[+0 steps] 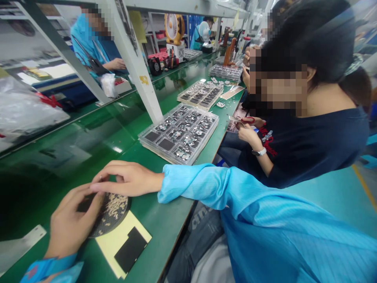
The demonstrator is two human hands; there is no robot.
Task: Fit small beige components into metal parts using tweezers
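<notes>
My left hand (72, 222) grips the edge of a round black disc with a cream, mottled pattern (113, 212), and a dark rectangular patch (85, 203) shows beside my thumb. My right hand (126, 179) lies curved above the disc, its fingertips reaching toward my left hand and holding nothing visible. Under the disc lies a cream backing sheet (106, 245) carrying a black rectangular pad (131, 249).
The green bench mat (165, 200) runs ahead, bearing clear plastic trays of dark parts (179, 133). At right, a co-worker in a navy shirt (306, 145) handles red-handled scissors (247, 120). Another person in blue (91, 39) stands beyond the shelf post (134, 59).
</notes>
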